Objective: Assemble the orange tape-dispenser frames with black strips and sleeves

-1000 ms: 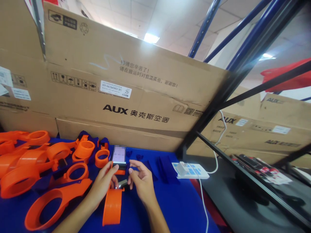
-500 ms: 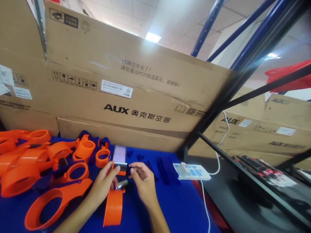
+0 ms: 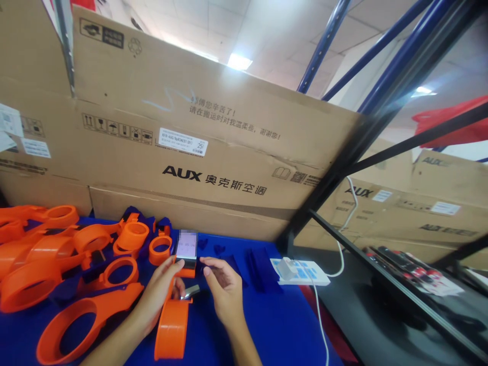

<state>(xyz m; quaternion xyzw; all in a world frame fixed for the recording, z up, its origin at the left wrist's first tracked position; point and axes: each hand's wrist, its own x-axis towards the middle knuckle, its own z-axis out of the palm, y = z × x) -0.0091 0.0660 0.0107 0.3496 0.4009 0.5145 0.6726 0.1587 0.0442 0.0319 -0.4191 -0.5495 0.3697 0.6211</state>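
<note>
My left hand (image 3: 160, 290) is closed around the arm of an orange packing-tape dispenser (image 3: 171, 328). The dispenser's ring hangs below that hand, towards me, and a black strip shows at its upper end. A shiny metal piece (image 3: 190, 291) sticks out beside the left fingers; its far side is hidden. Just right of the dispenser, my right hand (image 3: 226, 287) is raised with fingers bent and thumb apart from the index finger. Nothing is visible in it, and a small gap separates it from the dispenser. Behind my hands stands a phone (image 3: 186, 248) with a lit timer screen.
Several orange tape dispensers (image 3: 72, 325) lie piled on the left of the blue tabletop (image 3: 267, 325). Dark blue pieces (image 3: 261, 269) lie to the right. A white power strip (image 3: 299, 272) with cords sits at the right edge. Large cardboard boxes (image 3: 229, 213) stand behind.
The dispenser's ring has shifted slightly left and down, and more of its orange arm shows under my left hand. My right hand's fingertips have moved a little left and down.
</note>
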